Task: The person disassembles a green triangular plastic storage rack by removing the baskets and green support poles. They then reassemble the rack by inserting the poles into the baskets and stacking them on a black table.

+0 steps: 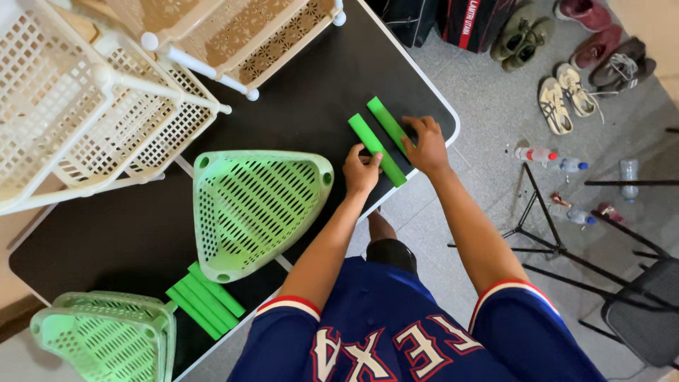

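Presently my left hand (361,172) grips the near end of one green tube (375,149), its long axis running diagonally away across the black bench (318,92), while my right hand (427,146) rests fingers-down on the parallel green tube (384,118) just beside it.

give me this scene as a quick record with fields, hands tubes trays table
left hand: on one green tube
right hand: on the second green tube
tubes: side by side on the black table
green corner tray: flat, left of the hands
spare green tubes: bundled at the near edge
cream rack: far left
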